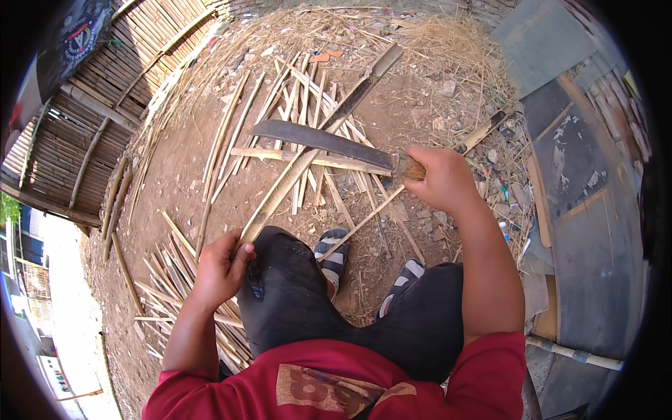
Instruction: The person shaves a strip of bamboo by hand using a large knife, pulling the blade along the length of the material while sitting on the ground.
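The left hand (222, 269) grips a bamboo strip (280, 192) at its near end by the knee, while the right hand (441, 180) is closed on a machete (325, 142) whose blade seems to rest on the strip. Shaving looks underway; the next cut needs a steady strip and a stroke away from the body.

- The left hand (220, 269) grips the near end of a bamboo strip (280, 196), resting it against the left knee.
- The strip slants up and away over the dirt ground (182, 161).
- The right hand (441, 178) is closed round the wooden handle of a machete (322, 140).
- The machete's blade lies across the strip's far part, edge down.
- Split bamboo slats (294, 98) lie scattered beyond the blade.
- More slats (164, 280) are piled by the left hand.
- Two sandalled feet (364, 269) are planted between the knees.
- A bamboo fence (91, 126) stands at left.
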Action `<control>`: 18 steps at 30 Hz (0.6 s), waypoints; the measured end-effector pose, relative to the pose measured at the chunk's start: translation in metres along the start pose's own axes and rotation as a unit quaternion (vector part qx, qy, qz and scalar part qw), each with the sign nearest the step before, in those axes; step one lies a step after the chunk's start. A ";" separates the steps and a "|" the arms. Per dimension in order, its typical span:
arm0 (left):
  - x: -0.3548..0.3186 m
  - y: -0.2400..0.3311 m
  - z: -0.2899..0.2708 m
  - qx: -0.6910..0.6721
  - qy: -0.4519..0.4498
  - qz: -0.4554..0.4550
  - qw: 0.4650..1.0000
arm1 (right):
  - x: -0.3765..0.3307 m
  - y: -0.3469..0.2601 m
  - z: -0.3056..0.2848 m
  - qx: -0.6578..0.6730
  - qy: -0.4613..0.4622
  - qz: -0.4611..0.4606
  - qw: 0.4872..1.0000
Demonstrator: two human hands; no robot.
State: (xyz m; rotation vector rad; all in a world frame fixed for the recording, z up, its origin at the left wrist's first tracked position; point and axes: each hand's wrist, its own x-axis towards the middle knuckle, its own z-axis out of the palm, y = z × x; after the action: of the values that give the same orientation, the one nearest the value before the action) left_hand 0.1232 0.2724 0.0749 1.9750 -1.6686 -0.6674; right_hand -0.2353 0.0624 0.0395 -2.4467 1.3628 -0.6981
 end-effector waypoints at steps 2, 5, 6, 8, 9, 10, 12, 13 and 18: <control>0.001 0.000 0.001 0.002 -0.012 0.025 1.000 | 0.001 0.018 -0.005 0.017 0.018 0.059 0.998; 0.004 0.000 0.005 0.038 -0.012 0.082 0.996 | -0.003 0.040 -0.004 0.021 0.050 0.098 0.994; 0.004 0.000 0.008 0.047 -0.005 0.082 0.995 | -0.003 0.033 -0.003 0.006 0.029 0.086 0.996; 0.004 -0.003 0.012 0.101 0.024 0.097 0.990 | -0.001 0.021 0.000 -0.017 -0.003 0.051 0.999; 0.004 -0.004 0.012 0.146 0.044 0.110 0.982 | -0.001 0.015 0.001 -0.024 -0.015 0.028 0.999; 0.005 -0.005 0.013 0.191 0.064 0.124 0.972 | -0.001 0.013 0.001 -0.031 -0.026 0.006 0.999; 0.005 -0.009 0.014 0.247 0.091 0.141 0.955 | -0.002 0.026 -0.002 0.000 0.002 0.063 0.998; 0.006 -0.010 0.015 0.273 0.104 0.149 0.945 | -0.002 0.033 -0.005 0.015 0.016 0.091 0.996; 0.006 -0.014 0.013 0.332 0.133 0.177 0.917 | -0.002 0.025 -0.015 -0.034 -0.064 0.122 0.990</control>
State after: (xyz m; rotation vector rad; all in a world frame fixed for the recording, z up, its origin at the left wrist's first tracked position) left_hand 0.1269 0.2677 0.0556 1.9570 -2.1705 0.3427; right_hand -0.2623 0.0508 0.0407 -2.2753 1.6199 -0.4353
